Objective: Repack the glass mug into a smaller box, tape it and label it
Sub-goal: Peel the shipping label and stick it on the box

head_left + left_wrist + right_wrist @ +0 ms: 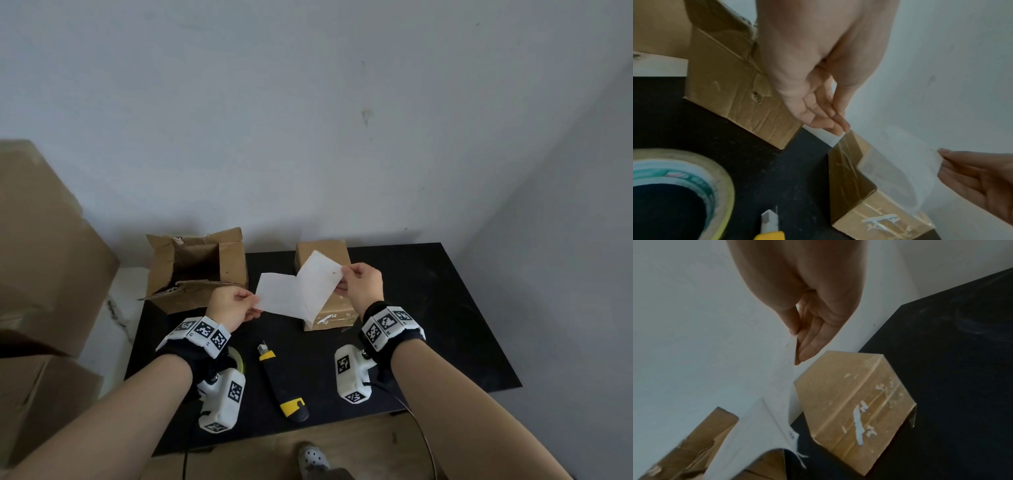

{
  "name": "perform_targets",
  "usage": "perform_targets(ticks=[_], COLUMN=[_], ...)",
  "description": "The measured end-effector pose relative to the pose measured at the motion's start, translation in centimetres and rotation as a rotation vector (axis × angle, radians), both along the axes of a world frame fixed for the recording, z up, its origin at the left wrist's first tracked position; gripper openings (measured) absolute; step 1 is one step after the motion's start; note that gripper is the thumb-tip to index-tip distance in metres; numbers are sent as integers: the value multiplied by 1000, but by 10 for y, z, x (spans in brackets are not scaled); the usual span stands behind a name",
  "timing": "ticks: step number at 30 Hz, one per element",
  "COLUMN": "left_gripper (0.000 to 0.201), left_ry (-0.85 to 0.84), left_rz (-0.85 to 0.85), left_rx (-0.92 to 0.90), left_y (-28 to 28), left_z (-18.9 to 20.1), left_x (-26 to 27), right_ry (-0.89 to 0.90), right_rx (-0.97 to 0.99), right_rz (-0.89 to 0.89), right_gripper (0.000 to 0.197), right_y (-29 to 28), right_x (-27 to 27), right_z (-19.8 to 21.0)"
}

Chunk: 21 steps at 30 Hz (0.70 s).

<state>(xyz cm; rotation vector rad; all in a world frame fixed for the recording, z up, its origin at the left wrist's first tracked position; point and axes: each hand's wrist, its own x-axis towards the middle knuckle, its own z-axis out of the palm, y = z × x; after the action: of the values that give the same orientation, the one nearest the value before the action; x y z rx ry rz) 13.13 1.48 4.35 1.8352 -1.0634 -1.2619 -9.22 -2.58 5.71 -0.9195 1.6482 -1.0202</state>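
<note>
A white paper label sheet (297,291) with a fold down its middle hangs in the air between both hands. My left hand (234,306) pinches its left corner, and my right hand (359,286) pinches its right edge. Beneath the sheet a small closed cardboard box (334,317), sealed with clear tape, stands on the black table (428,308). The sheet (777,386) and taped box (851,402) also show in the right wrist view. A larger open cardboard box (197,270) stands at the back left. The mug is not visible.
A yellow and black utility knife (282,383) lies near the front of the table. A roll of tape (684,186) sits under my left wrist. Large cardboard boxes (41,257) are stacked to the left of the table. A wall runs close behind.
</note>
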Motion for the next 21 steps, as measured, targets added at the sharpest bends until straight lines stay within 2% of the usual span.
perform_targets(ticks=[5,9,13,17,19,21], left_gripper=[11,14,12,21,27,23], left_ry=[-96,-181,-220,-271,-389,-513], left_rz=[142,190,156,125,90,41], left_rx=[103,171,174,169,167,117], left_y=[0,0,2,5,7,11], left_z=[-18,-29,-33,-27,-17,-3], left_x=[10,17,17,13,11,6], right_ry=[47,35,15,-9,-16,-16], right_rx=[6,8,-3,-15,-27,-40], right_rz=[-61,-117,-137,-103,-89,-80], right_gripper=[17,14,16,16,14,14], right_y=[-2,-4,-2,3,6,8], right_x=[-11,-16,-17,-14,-9,-3], right_z=[1,4,7,12,17,22])
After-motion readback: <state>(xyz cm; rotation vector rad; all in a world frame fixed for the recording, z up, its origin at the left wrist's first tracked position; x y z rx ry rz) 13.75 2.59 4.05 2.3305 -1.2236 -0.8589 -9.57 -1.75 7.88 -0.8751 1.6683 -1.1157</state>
